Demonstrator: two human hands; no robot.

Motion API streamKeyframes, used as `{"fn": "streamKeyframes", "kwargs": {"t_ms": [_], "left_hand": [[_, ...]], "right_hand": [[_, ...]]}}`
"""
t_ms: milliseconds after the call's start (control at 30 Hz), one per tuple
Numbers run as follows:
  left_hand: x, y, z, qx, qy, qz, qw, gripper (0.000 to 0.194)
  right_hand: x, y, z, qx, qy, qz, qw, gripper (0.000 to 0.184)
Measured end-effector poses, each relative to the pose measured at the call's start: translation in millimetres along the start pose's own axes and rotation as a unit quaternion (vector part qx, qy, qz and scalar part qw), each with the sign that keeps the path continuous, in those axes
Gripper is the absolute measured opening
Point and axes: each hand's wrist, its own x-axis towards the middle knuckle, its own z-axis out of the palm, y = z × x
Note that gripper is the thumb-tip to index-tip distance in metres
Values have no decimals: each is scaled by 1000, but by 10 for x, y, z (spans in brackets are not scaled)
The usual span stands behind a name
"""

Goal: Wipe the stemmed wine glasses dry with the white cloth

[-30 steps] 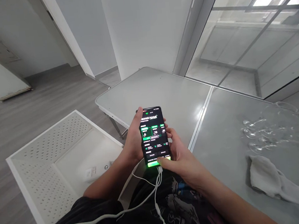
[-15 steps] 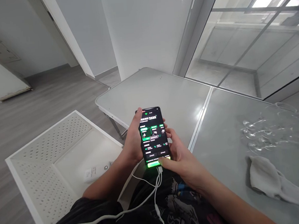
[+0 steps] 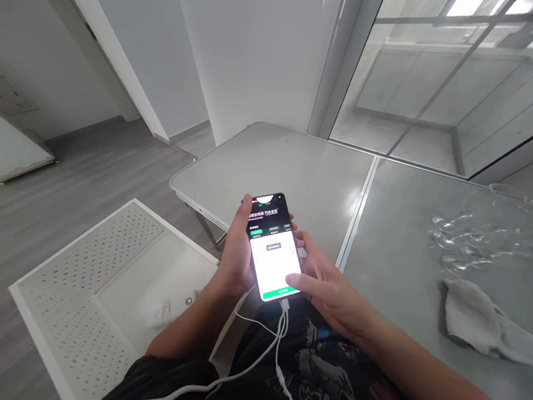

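A smartphone [image 3: 274, 249] is held upright above my lap, its screen lit with a white panel over a dark page. My left hand [image 3: 240, 249] grips its left edge, thumb along the side near the top and fingers behind. On the lower right, my right hand [image 3: 323, 282] holds the phone, with the thumb over the bottom part of the screen. Fingertips behind the phone are partly hidden. A white cable [image 3: 278, 336] is plugged into its bottom edge and runs down across my dark clothes.
A grey folding table [image 3: 272, 156] stands ahead and to the right. Several clear stemmed glasses [image 3: 474, 231] and a white cloth [image 3: 482, 318] lie on it. To the left is a white perforated chair or stand [image 3: 69, 292] with a small white labelled item [image 3: 173, 308]. Glass panels [image 3: 424, 86] border the right.
The phone screen has switched from a dark page to a white panel covering its lower part. My right thumb has lifted slightly up from the bottom of the screen.
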Motion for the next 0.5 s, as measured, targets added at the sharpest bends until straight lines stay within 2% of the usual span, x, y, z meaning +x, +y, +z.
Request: {"fn": "streamKeyframes", "kwargs": {"t_ms": [200, 367, 500], "left_hand": [[-1, 10, 21, -3, 3, -8, 1000, 68], [-1, 14, 17, -9, -21, -19, 1000, 68], [5, 8, -9, -2, -18, -10, 1000, 67]], "right_hand": [[-4, 23, -30, -61, 9, -6, 998, 71], [-4, 8, -39, -80, 9, -4, 997, 69], [2, -5, -45, -79, -3, -3, 997, 69]]}}
